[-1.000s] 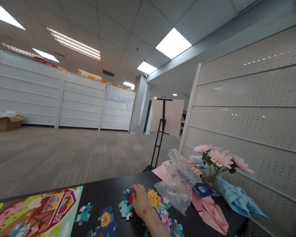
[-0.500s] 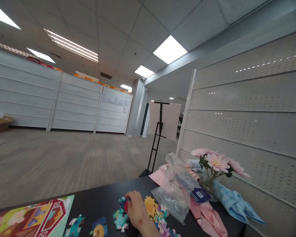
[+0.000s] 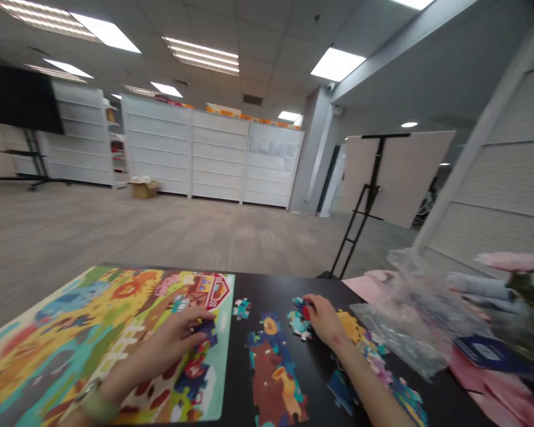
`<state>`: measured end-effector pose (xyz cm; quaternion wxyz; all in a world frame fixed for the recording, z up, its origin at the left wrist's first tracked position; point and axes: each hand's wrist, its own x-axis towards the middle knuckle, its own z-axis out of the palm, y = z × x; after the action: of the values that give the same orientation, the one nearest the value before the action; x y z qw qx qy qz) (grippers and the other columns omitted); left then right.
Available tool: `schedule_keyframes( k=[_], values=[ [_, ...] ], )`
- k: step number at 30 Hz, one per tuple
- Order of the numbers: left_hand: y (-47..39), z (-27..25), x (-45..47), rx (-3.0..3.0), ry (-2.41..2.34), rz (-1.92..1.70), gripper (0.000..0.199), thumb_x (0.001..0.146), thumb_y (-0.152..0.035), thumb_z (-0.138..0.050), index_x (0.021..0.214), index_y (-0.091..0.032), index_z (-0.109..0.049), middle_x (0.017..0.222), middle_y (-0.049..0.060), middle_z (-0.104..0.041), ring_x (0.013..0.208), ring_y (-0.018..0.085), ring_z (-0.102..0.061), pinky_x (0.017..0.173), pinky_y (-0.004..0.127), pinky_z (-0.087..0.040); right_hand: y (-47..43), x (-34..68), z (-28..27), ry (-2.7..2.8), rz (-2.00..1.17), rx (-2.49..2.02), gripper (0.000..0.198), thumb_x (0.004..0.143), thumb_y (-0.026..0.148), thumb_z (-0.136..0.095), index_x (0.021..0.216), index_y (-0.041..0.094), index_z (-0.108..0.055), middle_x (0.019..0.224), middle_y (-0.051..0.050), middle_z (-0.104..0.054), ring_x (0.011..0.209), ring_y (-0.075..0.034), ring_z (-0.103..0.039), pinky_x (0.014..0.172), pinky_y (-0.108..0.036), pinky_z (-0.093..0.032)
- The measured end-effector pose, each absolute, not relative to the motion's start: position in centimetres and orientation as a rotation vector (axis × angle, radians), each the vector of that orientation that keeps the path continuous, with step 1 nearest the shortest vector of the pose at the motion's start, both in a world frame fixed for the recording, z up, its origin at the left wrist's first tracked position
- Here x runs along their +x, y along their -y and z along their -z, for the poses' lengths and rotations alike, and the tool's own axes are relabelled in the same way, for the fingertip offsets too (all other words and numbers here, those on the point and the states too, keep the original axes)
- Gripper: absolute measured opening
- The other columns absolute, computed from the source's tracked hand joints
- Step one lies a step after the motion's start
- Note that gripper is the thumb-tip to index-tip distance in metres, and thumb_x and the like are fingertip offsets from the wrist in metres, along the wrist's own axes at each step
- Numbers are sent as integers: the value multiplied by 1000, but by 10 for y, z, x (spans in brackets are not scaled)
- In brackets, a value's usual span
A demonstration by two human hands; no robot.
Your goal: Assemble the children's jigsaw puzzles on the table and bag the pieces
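Observation:
My left hand (image 3: pixel 173 341) is over the right part of a colourful animal puzzle board (image 3: pixel 226 356). Its thumb and fingers curl round a dark blue puzzle piece (image 3: pixel 210 332) at the board's picture edge. Right of the board, my right hand (image 3: pixel 326 320) has its fingertips closed on a red and blue puzzle piece (image 3: pixel 306 311). A teal puzzle piece (image 3: pixel 299 326) lies just beneath those fingers. Between the hands is a joined section with a brown bear (image 3: pixel 267 376). A small teal piece (image 3: pixel 241 308) sits apart near the board.
Loose yellow pieces (image 3: pixel 349 326) and purple ones (image 3: pixel 380 365) lie beside my right forearm. A dark blue piece (image 3: pixel 342 391) is nearer me. Clear plastic bags (image 3: pixel 409 332), pink cloth (image 3: pixel 485 379) and pink flowers (image 3: pixel 516 261) crowd the black table's right side. An easel (image 3: pixel 374 190) stands beyond.
The view has swung left and down, bringing my left hand and most of the puzzle board into sight. My right hand stays at the red and blue piece.

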<state>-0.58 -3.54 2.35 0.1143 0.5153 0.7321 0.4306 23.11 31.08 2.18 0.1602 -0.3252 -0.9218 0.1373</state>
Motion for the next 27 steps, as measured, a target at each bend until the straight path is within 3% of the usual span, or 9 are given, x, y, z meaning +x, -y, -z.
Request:
schedule_keyframes(
  k=[7,15,24,27],
  values=[
    [34,-44,5,1687,-2073,-1156,29,91,-22,-60,118,-27,-70,125,4,-69,119,23,-61,109,39,-44,-324,229,-16,2670,-378,-867,37,89,14,-43,111,18,-72,110,-9,-74,105,-24,-67,97,-34,-46],
    [36,-39,4,1851,-2017,-1023,33,95,-15,-53,120,-27,-71,128,5,-69,121,22,-62,109,39,-46,-325,229,-14,2637,-409,-864,37,87,14,-44,108,20,-73,109,-9,-74,105,-24,-67,96,-34,-46],
    [39,-23,-1,1964,-2060,-910,31,97,-21,-48,113,-32,-72,130,3,-68,121,22,-64,105,34,-51,-317,236,-22,2567,-460,-875,43,83,3,-42,108,18,-72,111,-9,-74,108,-20,-67,100,-31,-46],
    [44,-6,-11,1970,-2118,-858,22,94,-36,-59,112,-36,-73,134,0,-67,123,24,-63,104,32,-52,-326,248,-30,2529,-461,-900,51,79,-3,-40,113,20,-70,113,-6,-74,107,-17,-68,98,-27,-48]
  ],
)
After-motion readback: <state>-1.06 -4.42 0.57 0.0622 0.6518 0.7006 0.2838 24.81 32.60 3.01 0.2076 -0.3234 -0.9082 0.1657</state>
